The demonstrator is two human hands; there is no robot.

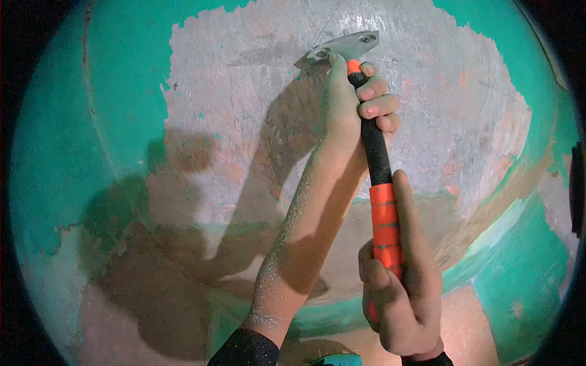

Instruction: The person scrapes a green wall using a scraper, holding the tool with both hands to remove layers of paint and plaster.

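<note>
A long-handled scraper (376, 149) with a black shaft and an orange ribbed grip reaches up the wall. Its grey metal head (349, 49), fixed with two screws, is at the wall surface. My left hand (345, 113) wraps round the upper shaft just below the head, the thumb extended up by the metal. Lower down, my right hand (412, 296) is closed round the orange grip, one finger stretched along the shaft. Pale dust and flakes cling to my left forearm. The blade's edge is partly hard to make out against the wall.
Green paint (128, 79) surrounds a large bare greyish patch (207, 97) with reddish spots and ragged edges. My shadow falls on the left of the wall. Below, the wall meets a lower surface (470, 317). A dark object (577, 189) stands at the right edge.
</note>
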